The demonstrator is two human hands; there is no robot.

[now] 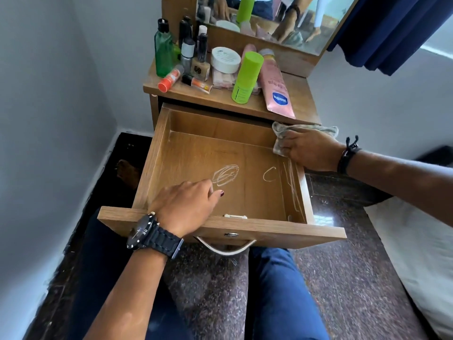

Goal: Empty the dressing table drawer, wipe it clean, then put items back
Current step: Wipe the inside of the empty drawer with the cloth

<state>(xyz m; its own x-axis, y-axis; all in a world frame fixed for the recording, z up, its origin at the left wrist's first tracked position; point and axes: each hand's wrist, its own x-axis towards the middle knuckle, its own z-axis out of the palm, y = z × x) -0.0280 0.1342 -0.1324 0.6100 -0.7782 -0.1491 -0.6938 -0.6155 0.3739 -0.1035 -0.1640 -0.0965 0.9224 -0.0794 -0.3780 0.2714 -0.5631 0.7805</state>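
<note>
The drawer (pixel 220 168) stands pulled fully out of the dressing table, emptied, its wooden floor bare except for pale scribble marks (pixel 225 175). The right hand (pixel 311 148) grips a crumpled cloth (pixel 282 133) against the drawer's far right corner; the left hand (pixel 186 204) rests over the front edge, fingers relaxed and holding nothing. Bottles, a white jar (pixel 225 58) and a pink Vaseline tube (pixel 277 89) crowd the counter (pixel 301 99) above. Emptying looks done, wiping barely begun, restocking still ahead.
</note>
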